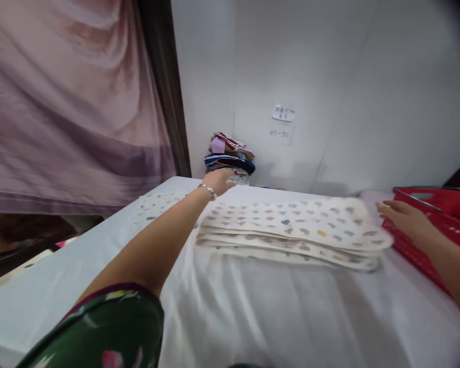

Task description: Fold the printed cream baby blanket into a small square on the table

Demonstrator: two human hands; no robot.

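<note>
On the white-covered table lies a stack of folded white cloths (291,232) printed with small grey, yellow and blue motifs. My left hand (219,181), a bracelet at its wrist, reaches beyond the stack's far left corner, fingers stretched out and nothing in them. Just off the stack's right end, my right hand (406,219) is held open in front of the red basket (414,255). It looks slightly blurred. Another patterned white cloth (159,204) lies flat to the left, partly hidden by my left forearm.
A pile of folded coloured clothes (230,156) stands at the table's far end by the white wall (314,76). Paper labels (283,113) are stuck on that wall. Along the left hangs a pink curtain (69,102) beside a dark post (164,76).
</note>
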